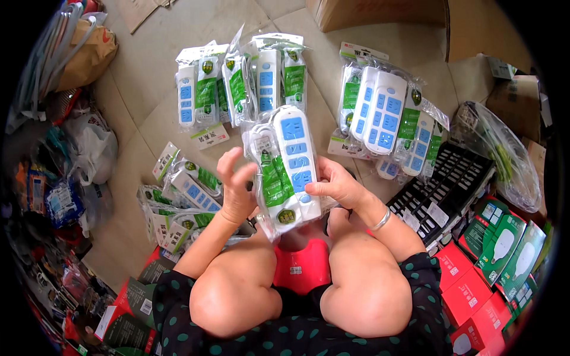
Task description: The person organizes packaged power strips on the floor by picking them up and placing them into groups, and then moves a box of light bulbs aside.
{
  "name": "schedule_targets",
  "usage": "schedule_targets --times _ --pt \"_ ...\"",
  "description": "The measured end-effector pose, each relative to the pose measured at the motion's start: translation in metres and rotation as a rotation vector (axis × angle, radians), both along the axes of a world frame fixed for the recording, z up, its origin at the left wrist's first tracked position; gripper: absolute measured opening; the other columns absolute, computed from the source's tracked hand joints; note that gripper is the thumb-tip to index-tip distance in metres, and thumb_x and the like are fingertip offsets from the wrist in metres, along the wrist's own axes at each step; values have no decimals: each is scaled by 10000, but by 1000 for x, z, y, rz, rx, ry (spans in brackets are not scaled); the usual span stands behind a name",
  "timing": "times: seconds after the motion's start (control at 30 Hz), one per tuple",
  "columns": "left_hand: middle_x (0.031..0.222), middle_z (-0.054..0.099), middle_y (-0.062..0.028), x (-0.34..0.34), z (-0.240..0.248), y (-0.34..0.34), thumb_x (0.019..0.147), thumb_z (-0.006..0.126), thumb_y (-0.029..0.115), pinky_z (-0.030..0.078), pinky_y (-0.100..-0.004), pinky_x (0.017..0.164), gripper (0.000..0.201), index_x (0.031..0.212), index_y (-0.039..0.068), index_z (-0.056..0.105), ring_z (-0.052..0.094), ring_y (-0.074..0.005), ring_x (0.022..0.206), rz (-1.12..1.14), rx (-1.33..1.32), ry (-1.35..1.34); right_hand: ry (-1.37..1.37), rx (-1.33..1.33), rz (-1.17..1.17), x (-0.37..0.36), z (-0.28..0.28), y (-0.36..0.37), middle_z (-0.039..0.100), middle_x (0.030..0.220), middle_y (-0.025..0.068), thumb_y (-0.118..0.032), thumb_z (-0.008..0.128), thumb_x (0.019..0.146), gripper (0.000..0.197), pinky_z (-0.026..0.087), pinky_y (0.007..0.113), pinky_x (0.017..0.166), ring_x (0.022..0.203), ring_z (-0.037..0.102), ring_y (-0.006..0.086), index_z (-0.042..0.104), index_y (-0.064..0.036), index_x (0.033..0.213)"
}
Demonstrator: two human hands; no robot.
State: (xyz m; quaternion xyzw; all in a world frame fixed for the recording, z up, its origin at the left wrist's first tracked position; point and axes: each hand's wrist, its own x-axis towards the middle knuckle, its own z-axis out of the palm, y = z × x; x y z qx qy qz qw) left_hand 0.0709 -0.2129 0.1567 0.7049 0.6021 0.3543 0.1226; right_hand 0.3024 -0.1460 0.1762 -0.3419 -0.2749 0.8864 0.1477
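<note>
A packaged power strip (298, 155), white with blue socket panels in a clear bag with a green label, is held up in front of my knees. My right hand (343, 188) grips its right edge, thumb on the front near the lower end. Beside the bag's left edge is my left hand (236, 188), fingers apart and slightly curled; part of it goes behind the bag, so I cannot tell whether it touches. Several similar bagged power strips lie on the floor in groups: an upper group (268, 80), a right group (386, 113) and a left group (193, 193).
A red plastic stool (303, 266) shows between my knees. A black slotted crate (445, 190) and red and green bulb boxes (466, 293) stand at the right. Cardboard boxes (380, 15) are at the back. Plastic bags (89, 142) and mixed goods crowd the left.
</note>
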Motion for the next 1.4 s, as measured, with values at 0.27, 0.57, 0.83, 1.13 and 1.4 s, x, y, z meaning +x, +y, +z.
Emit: schedule_targets --times 0.27,0.57,0.83,1.13,1.4 --pt "1248 516 -112 11 -10 -14 746 755 116 408 -349 977 788 1381 52 294 513 -207 1141 122 -1097 -1350 -189 143 87 2 -18 -15 563 1163 113 -197 696 821 617 456 302 890 1023 552 150 391 28 1307" --pt "1152 574 -106 -78 4 34 749 739 132 497 -358 884 729 1342 67 320 595 -214 1006 388 -777 -1291 -242 51 -202 30 -33 -20 591 1118 68 -105 545 916 486 460 234 792 962 582 128 370 -51 1366" --pt "1215 533 -94 -34 1 34 765 739 134 414 -350 971 768 1378 66 282 531 -201 1106 232 -861 -1428 -149 124 -127 4 -30 -6 518 1217 116 -196 642 868 541 420 304 937 1125 495 167 412 -61 1339" --pt "1324 422 -86 18 -6 -8 873 660 177 349 -345 1026 717 1408 44 203 411 -173 1219 -149 -1192 -1238 -154 15 -81 19 -30 -25 602 1113 70 -205 770 744 620 450 297 905 1006 565 132 470 -6 1249" --pt "1219 547 -154 4 -29 -26 921 580 151 397 -356 983 589 1409 60 263 503 -216 1145 -283 -1435 -1048 -361 61 -122 59 -39 -42 621 1043 89 -144 728 760 499 504 284 800 901 603 139 506 21 1176"
